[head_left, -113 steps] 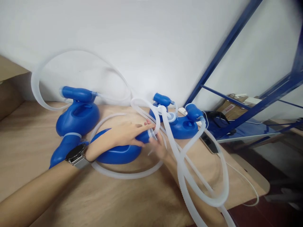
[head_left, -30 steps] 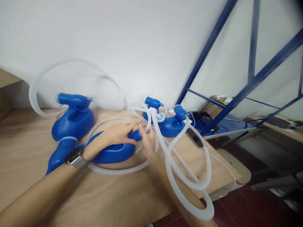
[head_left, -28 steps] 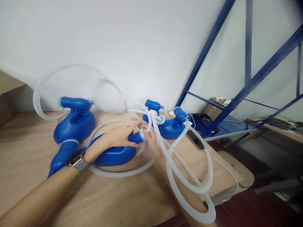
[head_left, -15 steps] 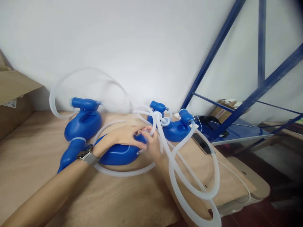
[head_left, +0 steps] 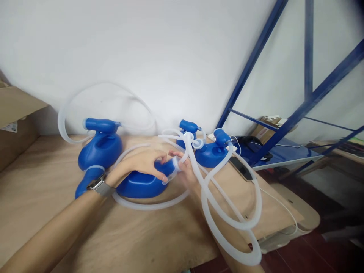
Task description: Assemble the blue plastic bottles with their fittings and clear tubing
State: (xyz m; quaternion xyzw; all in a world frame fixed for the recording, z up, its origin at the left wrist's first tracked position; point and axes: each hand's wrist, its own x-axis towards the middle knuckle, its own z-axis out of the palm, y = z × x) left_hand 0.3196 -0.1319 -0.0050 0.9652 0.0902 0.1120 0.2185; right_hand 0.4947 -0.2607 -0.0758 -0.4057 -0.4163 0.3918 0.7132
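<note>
A flat blue plastic vessel (head_left: 139,184) lies on the wooden table (head_left: 136,235), its spout pointing right. My left hand (head_left: 142,161), with a watch on the wrist, is curled over the spout and grips it. My right hand (head_left: 186,170) meets it from the right, fingers pinched on the clear tube end (head_left: 175,165) at the spout's mouth. A thick white corrugated tube (head_left: 216,220) loops over my right forearm and hangs past the table edge. A thinner clear tube (head_left: 148,204) curves under the vessel.
Two more blue vessels stand behind, one at the left (head_left: 99,146) with a long tube arching up the wall, one at the right (head_left: 212,151). A cardboard box (head_left: 14,113) sits far left. A blue metal rack (head_left: 284,125) and a phone (head_left: 241,168) are at the right.
My left hand has shifted from lying flat along the spout to curling over it. My right hand stays at the spout's mouth with the tube end. The view has swayed slightly.
</note>
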